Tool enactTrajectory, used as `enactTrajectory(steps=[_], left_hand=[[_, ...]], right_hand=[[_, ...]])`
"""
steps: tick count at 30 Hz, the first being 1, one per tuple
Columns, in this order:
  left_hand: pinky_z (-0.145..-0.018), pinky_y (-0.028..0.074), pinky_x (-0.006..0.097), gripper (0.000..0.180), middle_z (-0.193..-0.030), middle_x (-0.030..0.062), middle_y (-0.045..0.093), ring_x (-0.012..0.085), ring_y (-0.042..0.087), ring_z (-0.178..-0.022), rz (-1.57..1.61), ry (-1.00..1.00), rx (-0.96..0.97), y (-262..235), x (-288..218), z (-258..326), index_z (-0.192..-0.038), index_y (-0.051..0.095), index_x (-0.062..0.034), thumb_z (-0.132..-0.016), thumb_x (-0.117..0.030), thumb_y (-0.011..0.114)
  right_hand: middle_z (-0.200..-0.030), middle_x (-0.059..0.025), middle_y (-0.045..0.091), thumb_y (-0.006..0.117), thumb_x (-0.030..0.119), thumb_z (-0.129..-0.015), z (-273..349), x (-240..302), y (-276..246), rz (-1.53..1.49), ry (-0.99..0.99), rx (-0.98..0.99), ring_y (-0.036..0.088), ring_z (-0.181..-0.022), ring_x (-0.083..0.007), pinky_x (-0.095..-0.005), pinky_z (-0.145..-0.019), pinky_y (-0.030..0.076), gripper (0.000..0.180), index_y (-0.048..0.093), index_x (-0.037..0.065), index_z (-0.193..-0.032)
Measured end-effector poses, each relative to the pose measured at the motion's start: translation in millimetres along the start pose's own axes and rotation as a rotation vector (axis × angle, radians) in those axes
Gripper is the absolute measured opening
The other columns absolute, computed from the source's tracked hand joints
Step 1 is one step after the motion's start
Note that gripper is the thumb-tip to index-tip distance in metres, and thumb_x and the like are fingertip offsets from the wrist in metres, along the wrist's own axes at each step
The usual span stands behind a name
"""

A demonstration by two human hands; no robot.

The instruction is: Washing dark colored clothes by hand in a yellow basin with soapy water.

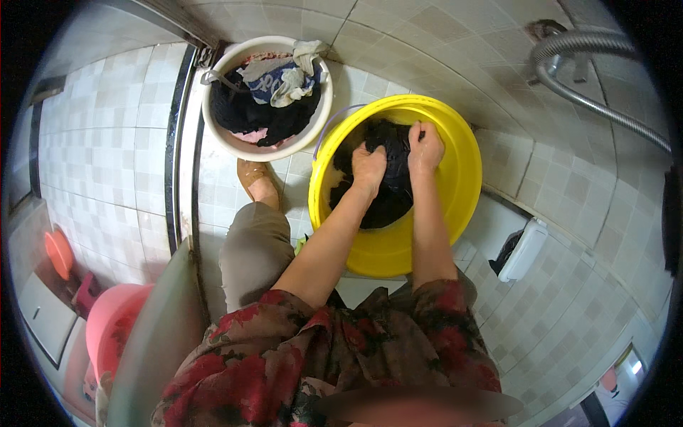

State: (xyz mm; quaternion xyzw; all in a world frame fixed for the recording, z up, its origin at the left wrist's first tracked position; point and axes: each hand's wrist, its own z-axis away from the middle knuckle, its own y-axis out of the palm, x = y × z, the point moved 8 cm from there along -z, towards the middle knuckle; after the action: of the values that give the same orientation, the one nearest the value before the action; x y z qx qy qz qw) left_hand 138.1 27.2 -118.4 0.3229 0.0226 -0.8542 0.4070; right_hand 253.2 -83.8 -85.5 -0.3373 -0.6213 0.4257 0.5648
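A large yellow bucket [455, 181] stands in front of me, with dark wet cloth in it. Both my hands are inside it, gripping a black garment [395, 151]. My left hand [370, 169] is closed on the cloth near the middle, and my right hand [425, 147] is closed in a fist on its right part. Part of the cloth stretches between them, while the rest lies low in the bucket. What kind of garment it is, I cannot make out.
At the back left stands a white basin [213, 114] heaped with clothes [274, 96]. My foot in a brown shoe [257, 181] is just below it. A metal shower hose [597, 99] hangs at the right wall. Pink tub [99, 331] and glass panel [160, 349] are at lower left.
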Motion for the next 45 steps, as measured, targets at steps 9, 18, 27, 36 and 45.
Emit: enactTrajectory(steps=[9, 18, 27, 36, 45], left_hand=[[-0.099, 0.033, 0.054, 0.078, -0.146, 0.0168, 0.028, 0.0367, 0.032, -0.13, -0.165, -0.14, -0.078, -3.5, 25.9, -27.6, -0.147, 0.004, -0.0271, -0.086, -0.049, 0.049], [-0.097, 0.04, 0.045, 0.067, -0.124, 0.0127, 0.054, 0.0299, 0.053, -0.109, 0.561, -0.395, 0.381, 12.2, 21.1, -24.5, -0.129, 0.046, -0.0121, -0.088, -0.063, 0.037], [-0.079, 0.051, 0.041, 0.042, -0.101, 0.0137, 0.064, 0.0266, 0.062, -0.088, 0.856, -0.348, 0.696, 39.5, 42.4, -7.2, -0.109, 0.059, -0.0062, -0.093, -0.04, 0.038], [-0.088, 0.045, 0.038, 0.052, -0.112, 0.0177, 0.059, 0.032, 0.058, -0.1, -0.186, 0.123, -0.054, -21.6, -2.6, -27.0, -0.127, 0.043, 0.001, -0.081, -0.02, 0.057], [-0.102, 0.033, 0.044, 0.066, -0.137, 0.0176, 0.042, 0.0321, 0.039, -0.127, -0.267, -0.096, -0.121, -18.6, -1.9, -19.8, -0.139, 0.032, -0.012, -0.085, -0.042, 0.054]], right_hand=[[-0.101, -0.0222, 0.059, 0.048, 0.021, -0.089, 46.8, -86.5, 158.3, 0.618, -0.134, 0.529, 0.059, -0.093, -0.0367, -0.0447, -0.082, 0.047, 0.034, 0.052, 0.007, -0.12], [-0.088, -0.0057, 0.062, 0.064, 0.015, -0.079, 70.6, 67.5, -26.8, -0.952, 0.482, 0.426, 0.055, -0.08, -0.0133, -0.0272, -0.074, 0.044, 0.025, 0.062, -0.001, -0.099], [-0.072, -0.0166, 0.063, 0.058, 0.026, -0.082, 58.1, 67.1, -26.2, -0.301, -0.028, -0.004, 0.061, -0.067, -0.0391, -0.0458, -0.062, 0.049, 0.017, 0.059, 0.009, -0.077], [-0.109, -0.024, 0.053, 0.058, 0.023, -0.084, 51.7, 15.2, -9.1, -0.016, 0.025, -0.088, 0.052, -0.103, -0.0397, -0.047, -0.087, 0.041, 0.037, 0.055, 0.002, -0.115], [-0.087, -0.019, 0.066, 0.064, 0.01, -0.068, 13.4, -47.9, 36.4, -0.058, 0.161, 0.082, 0.062, -0.08, -0.034, -0.0354, -0.077, 0.048, 0.025, 0.066, 0.002, -0.092]])
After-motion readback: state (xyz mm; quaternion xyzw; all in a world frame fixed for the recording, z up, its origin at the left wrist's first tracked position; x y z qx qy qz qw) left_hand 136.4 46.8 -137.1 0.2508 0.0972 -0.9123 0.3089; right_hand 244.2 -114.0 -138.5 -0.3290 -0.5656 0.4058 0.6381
